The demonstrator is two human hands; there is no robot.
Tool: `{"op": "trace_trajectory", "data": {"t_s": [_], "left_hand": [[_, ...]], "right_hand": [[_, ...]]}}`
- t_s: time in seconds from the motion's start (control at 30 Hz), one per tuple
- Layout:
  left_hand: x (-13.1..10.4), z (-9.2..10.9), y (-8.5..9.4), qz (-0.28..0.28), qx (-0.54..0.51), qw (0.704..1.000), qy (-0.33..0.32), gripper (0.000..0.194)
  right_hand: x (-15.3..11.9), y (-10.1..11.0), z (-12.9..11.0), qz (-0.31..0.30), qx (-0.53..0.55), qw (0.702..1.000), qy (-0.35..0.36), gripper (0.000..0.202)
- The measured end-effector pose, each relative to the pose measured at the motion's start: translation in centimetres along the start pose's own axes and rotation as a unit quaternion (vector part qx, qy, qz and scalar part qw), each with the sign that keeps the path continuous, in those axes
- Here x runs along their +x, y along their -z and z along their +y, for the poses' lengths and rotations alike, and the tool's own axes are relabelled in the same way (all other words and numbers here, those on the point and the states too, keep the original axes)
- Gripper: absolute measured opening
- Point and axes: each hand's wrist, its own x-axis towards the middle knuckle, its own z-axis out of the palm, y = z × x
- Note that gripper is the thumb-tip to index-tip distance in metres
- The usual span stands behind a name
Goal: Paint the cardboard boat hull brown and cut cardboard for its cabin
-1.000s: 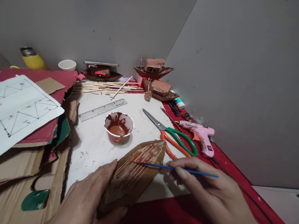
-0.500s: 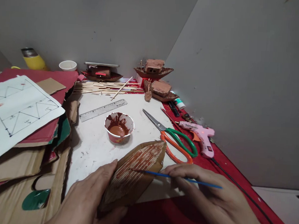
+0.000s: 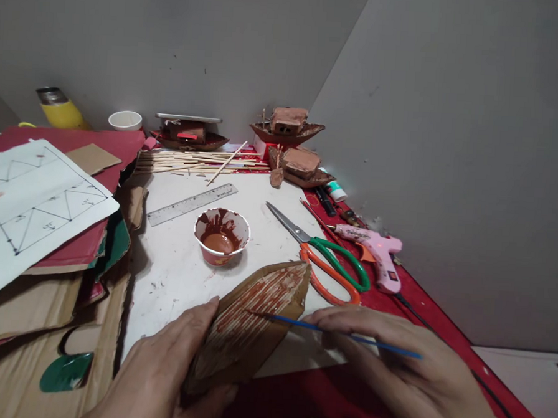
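My left hand (image 3: 163, 359) grips the near left edge of a small cardboard boat (image 3: 254, 320), its thumb underneath and its fingers along the side. The boat is tilted, and its ridged inside is partly streaked with reddish-brown paint. Between the thumb and fingers of my right hand (image 3: 388, 358) is a thin blue paintbrush (image 3: 296, 323). The brush's dark tip rests on the ridges near the boat's middle. Beyond the boat stands a paper cup (image 3: 220, 259) with brown paint in it and smeared on its inner wall.
Scissors (image 3: 314, 242) with green and orange handles lie past the boat, beside a pink glue gun (image 3: 375, 248). A clear ruler (image 3: 192, 204) and thin wooden sticks (image 3: 183, 163) lie farther back. Finished-looking model boats (image 3: 287, 131) stand by the wall. Stacked cardboard (image 3: 31, 296) fills the left side.
The brush tip has shifted slightly up and to the right along the ridges, and its handle slants more. The boat and my left hand stay nearly in place.
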Motion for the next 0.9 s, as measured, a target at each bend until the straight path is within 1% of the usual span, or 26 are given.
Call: {"op": "trace_trajectory", "data": {"t_s": [0.13,0.23,0.3,0.37,0.47,0.57,0.67,0.73,0.83,0.9], "left_hand": [[-0.2,0.0,0.1,0.0,0.0,1.0,0.005,0.07],[-0.1,0.0,0.2,0.0,0.0,1.0,0.003,0.071],[0.0,0.0,0.2,-0.004,0.004,1.0,0.002,0.071],[0.1,0.0,0.1,-0.006,0.004,1.0,0.003,0.07],[0.1,-0.1,0.0,-0.006,-0.004,1.0,0.003,0.071],[0.0,-0.1,0.0,-0.005,-0.01,1.0,0.002,0.071],[-0.2,-0.1,0.0,-0.002,-0.016,1.0,-0.001,0.072],[-0.2,0.0,0.0,0.002,-0.02,1.0,0.003,0.075],[-0.2,0.0,0.0,0.002,-0.024,1.0,0.014,0.075],[-0.1,0.0,0.0,0.002,-0.026,1.0,0.013,0.073]], "right_hand": [[0.2,0.2,0.4,0.041,-0.039,0.997,-0.046,0.019],[0.3,0.3,0.4,0.054,-0.057,0.996,-0.048,0.018],[0.3,0.2,0.3,0.051,-0.053,0.997,-0.033,0.019],[0.3,0.1,0.2,0.037,-0.034,0.999,-0.014,0.024],[0.1,-0.1,-0.1,-0.004,0.008,1.0,0.006,0.031],[-0.3,-0.4,-0.3,-0.058,0.028,0.998,-0.004,0.028],[-0.6,-0.6,-0.2,-0.08,0.041,0.996,-0.011,0.029],[-0.5,-0.7,-0.2,-0.061,0.046,0.997,-0.012,0.03],[-0.2,-1.0,-0.3,-0.013,0.035,0.999,-0.004,0.031],[-0.1,-1.2,-0.5,-0.013,0.035,0.999,0.012,0.033]]}}
